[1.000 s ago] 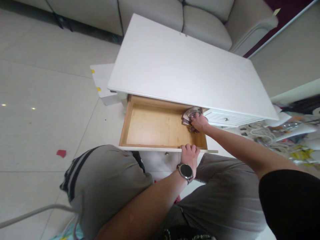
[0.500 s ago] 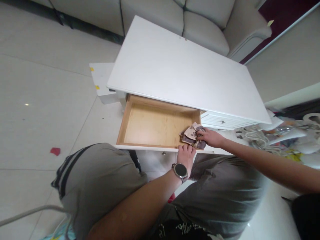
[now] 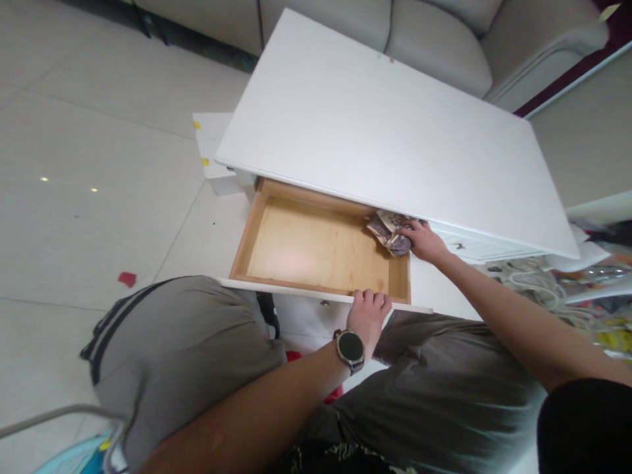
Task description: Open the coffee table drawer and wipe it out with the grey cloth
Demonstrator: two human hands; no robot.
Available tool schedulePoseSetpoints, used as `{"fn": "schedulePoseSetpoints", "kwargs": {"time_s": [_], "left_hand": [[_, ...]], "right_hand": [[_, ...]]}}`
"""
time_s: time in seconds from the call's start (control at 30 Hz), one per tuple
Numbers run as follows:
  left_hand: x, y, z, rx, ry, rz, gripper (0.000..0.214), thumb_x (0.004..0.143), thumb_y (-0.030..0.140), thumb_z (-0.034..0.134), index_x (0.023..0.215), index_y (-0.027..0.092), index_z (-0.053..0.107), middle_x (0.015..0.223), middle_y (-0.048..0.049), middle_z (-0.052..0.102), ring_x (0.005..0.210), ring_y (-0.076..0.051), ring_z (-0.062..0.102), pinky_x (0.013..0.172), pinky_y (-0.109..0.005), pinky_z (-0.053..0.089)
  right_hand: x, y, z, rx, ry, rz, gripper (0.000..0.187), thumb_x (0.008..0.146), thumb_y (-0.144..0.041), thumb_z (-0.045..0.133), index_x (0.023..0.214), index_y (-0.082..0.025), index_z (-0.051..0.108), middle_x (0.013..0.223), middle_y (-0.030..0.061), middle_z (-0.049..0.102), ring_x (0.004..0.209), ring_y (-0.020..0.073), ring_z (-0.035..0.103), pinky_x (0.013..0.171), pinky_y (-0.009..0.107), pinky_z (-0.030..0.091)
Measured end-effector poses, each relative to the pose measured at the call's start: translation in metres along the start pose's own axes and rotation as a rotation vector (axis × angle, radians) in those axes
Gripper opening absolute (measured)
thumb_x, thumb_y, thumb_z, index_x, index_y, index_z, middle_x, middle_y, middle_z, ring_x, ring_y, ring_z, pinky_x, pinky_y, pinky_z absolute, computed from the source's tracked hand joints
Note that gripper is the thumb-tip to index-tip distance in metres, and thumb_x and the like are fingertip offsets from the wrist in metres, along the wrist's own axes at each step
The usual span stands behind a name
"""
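Observation:
A wooden drawer (image 3: 276, 260) stands pulled out from under a white coffee table (image 3: 375, 131). My left hand (image 3: 368, 315), with a watch on its wrist, is closed over the drawer's white front edge. My right hand (image 3: 425, 240) grips a crumpled, patterned cloth (image 3: 388, 229) and presses it against the drawer's right wall near the back corner. The drawer's wooden floor is otherwise bare.
A grey sofa (image 3: 434, 46) stands behind the table. A second, shut drawer (image 3: 469, 245) is to the right. Cables and clutter (image 3: 557, 289) lie on the floor at the right. A white box (image 3: 212, 148) sits left of the table. A red scrap (image 3: 127, 279) lies on the tiles.
My right hand slid the cloth from the back right corner to the front right corner, then back along the right wall. My left hand stayed on the drawer's front edge.

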State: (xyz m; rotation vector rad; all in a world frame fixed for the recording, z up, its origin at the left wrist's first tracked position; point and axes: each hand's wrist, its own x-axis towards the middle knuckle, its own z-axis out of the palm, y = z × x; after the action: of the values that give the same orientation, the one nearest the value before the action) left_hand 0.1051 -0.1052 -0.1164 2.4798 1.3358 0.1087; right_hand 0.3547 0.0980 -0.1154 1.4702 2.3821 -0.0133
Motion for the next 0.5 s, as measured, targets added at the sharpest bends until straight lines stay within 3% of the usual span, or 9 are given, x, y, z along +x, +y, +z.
{"fn": "schedulePoseSetpoints", "kwargs": {"time_s": [0.13, 0.23, 0.37, 0.5], "left_hand": [[0.000, 0.001, -0.003, 0.016, -0.011, -0.013, 0.037, 0.103, 0.020, 0.044, 0.138, 0.021, 0.057, 0.116, -0.0114, 0.063, 0.104, -0.028, 0.051, 0.089, -0.047, 0.043], [0.000, 0.001, -0.006, 0.021, -0.012, -0.015, 0.035, 0.104, 0.021, 0.043, 0.136, 0.020, 0.059, 0.115, -0.0115, 0.063, 0.104, -0.028, 0.052, 0.087, -0.047, 0.043], [0.000, 0.000, -0.008, 0.003, -0.022, -0.009, 0.034, 0.105, 0.022, 0.044, 0.135, 0.019, 0.059, 0.115, -0.0113, 0.062, 0.105, -0.027, 0.053, 0.086, -0.046, 0.043], [0.000, -0.001, -0.008, -0.005, -0.012, 0.003, 0.034, 0.105, 0.020, 0.043, 0.135, 0.019, 0.059, 0.116, -0.0116, 0.062, 0.107, -0.028, 0.053, 0.086, -0.046, 0.043]], "right_hand": [[-0.003, -0.010, -0.011, 0.039, -0.037, -0.029, 0.045, 0.089, -0.016, 0.054, 0.129, -0.028, 0.071, 0.143, 0.0104, 0.054, 0.119, 0.0363, 0.044, 0.095, 0.044, 0.048], [-0.012, -0.019, -0.019, 0.068, -0.146, -0.138, 0.040, 0.088, -0.013, 0.056, 0.119, -0.026, 0.077, 0.138, 0.0105, 0.059, 0.119, 0.0351, 0.047, 0.101, 0.046, 0.045], [-0.031, -0.031, -0.023, 0.173, -0.336, -0.253, 0.045, 0.077, -0.004, 0.058, 0.110, -0.024, 0.080, 0.129, 0.0100, 0.064, 0.113, 0.0296, 0.057, 0.108, 0.046, 0.041], [-0.052, -0.044, -0.023, 0.339, -0.476, -0.316, 0.053, 0.067, 0.000, 0.059, 0.109, -0.023, 0.081, 0.128, 0.0089, 0.067, 0.109, 0.0256, 0.063, 0.105, 0.037, 0.046]]}}
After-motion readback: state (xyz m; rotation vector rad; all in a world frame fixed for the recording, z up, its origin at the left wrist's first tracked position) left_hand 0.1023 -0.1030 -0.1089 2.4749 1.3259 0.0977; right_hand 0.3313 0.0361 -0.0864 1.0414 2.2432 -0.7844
